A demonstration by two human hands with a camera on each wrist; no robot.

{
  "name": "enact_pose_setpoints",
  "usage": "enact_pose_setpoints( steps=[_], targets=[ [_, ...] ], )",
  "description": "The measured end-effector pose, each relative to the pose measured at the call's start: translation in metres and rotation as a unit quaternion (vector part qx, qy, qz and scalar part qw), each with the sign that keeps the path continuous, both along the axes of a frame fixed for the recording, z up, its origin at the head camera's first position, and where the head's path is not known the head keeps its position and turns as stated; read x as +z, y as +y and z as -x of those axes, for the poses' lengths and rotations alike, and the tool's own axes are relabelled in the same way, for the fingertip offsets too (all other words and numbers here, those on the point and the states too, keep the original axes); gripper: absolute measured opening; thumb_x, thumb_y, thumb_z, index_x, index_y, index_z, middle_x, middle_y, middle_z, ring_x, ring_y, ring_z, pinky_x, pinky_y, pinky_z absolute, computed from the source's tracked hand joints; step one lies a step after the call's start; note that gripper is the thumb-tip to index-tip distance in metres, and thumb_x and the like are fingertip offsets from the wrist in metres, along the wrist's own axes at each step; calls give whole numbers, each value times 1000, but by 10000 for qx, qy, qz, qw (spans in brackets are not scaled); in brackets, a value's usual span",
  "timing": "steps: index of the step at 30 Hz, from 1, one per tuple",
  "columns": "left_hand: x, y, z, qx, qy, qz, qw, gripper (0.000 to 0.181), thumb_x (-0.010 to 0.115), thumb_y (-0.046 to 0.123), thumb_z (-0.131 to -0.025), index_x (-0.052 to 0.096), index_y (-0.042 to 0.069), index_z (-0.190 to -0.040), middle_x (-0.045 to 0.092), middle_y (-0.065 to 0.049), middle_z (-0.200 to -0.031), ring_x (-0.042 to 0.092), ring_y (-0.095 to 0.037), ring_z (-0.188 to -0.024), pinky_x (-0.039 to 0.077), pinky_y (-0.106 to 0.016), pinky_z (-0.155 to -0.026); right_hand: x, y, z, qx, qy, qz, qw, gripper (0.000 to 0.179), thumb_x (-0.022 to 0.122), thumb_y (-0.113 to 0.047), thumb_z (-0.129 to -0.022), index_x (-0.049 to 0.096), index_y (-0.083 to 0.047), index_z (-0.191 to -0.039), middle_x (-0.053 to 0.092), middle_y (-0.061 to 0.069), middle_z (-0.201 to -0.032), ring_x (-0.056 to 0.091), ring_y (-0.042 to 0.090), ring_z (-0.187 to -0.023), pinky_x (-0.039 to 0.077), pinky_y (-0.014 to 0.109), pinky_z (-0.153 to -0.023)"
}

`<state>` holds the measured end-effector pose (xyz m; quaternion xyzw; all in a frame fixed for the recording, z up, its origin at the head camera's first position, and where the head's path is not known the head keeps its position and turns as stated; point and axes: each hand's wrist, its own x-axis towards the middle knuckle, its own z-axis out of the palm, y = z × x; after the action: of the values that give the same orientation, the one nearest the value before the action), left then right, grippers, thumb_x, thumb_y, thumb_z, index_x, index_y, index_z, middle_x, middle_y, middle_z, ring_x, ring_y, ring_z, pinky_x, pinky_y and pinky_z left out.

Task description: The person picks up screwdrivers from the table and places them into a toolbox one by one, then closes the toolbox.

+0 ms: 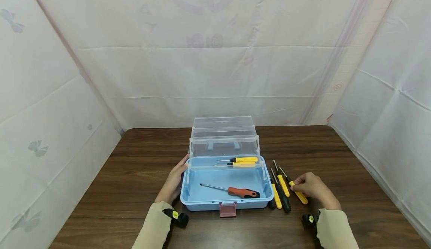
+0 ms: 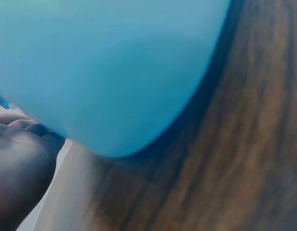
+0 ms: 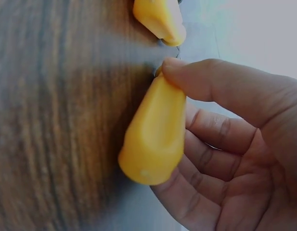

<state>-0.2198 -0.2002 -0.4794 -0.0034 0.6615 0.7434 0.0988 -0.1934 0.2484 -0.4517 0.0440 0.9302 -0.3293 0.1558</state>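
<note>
A light blue toolbox with a raised clear lid and tray stands open on the table. My left hand holds its left side near the back corner; in the left wrist view the blue wall hides most of the fingers. To the right of the box, my right hand pinches a yellow-handled screwdriver between thumb and fingers. Its yellow handle fills the middle of the right wrist view, close over the wood. A red-and-black screwdriver lies inside the box.
Two small yellow screwdrivers sit at the back of the box, in the clear tray area. Several more screwdrivers, with yellow or black handles, lie between box and right hand. A pink latch hangs off the front. Pale sheets surround the table.
</note>
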Motion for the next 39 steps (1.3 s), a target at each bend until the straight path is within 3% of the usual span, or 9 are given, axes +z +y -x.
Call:
enact_pose_setpoints(
  steps=[20,39],
  targets=[
    [2,0,0,-77,-20,6,10000,55,34,19,-102,19,12,-154,15,-12,-161,14,-32,-148,18,-51,-117,0,1,-1,78,213,80,9997,21,70,-18,-86,68,2,-90,64,9,-84,59,16,-69,54,33,-61],
    [5,0,-3,-97,-54,-83,9999,54,34,19,-102,20,11,-154,14,-12,-161,13,-33,-148,17,-53,-117,-1,0,0,96,149,39,9998,17,69,-16,-86,69,1,-89,65,6,-80,57,15,-65,50,30,-57]
  ],
)
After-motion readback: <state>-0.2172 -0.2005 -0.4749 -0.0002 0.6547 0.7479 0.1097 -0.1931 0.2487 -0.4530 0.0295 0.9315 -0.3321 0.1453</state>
